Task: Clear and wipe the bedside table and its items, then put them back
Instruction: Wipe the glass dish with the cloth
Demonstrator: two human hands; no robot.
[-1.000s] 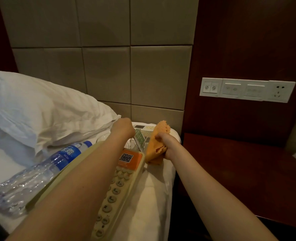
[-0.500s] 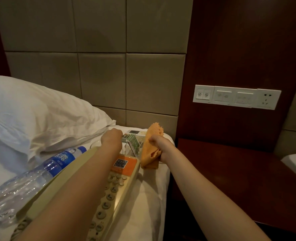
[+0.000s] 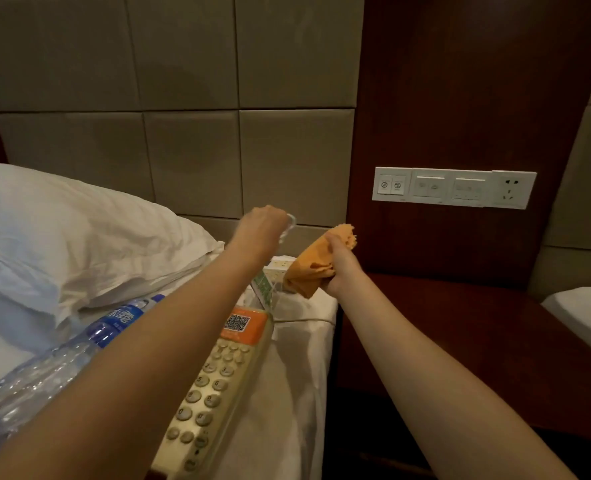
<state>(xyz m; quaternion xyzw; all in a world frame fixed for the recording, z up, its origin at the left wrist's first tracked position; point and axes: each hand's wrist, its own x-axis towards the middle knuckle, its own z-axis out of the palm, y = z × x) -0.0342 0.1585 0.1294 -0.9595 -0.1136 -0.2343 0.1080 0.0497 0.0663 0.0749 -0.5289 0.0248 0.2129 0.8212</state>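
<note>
"Beige soft squares (image 3: 190, 161) cover the wall we face, and dark wood (image 3: 460, 98) stands right beside them. What is the next big thing?"

"Our white bed (image 3: 287, 393), with a fat pillow (image 3: 62, 237) on it. Just to the right of the bed we see the bedside table (image 3: 460, 341). Its top is dark brown wood."

"What lies on our bed?"

"A long cream phone (image 3: 214, 386) lies flat on the sheet, with an orange sticker at its far end. Clear water bottles (image 3: 44, 375) with blue labels lie on their sides left of it, partly behind our left arm."

"And on the wood wall?"

"A white switch plate (image 3: 453, 187), up above the table."

"Now our hands?"

"Our right hand (image 3: 342, 268) is a fist round a bunched orange cloth (image 3: 313, 263). We hold it in the air over the bed's corner, near the table but not touching it. Under it a small card (image 3: 264, 289) with green print leans by a pale box (image 3: 276, 268). Our left hand (image 3: 263, 230) is up too, with its fingers curled round something clear (image 3: 290, 223). Only a shiny edge peeks out, so we cannot tell what it is."
</note>
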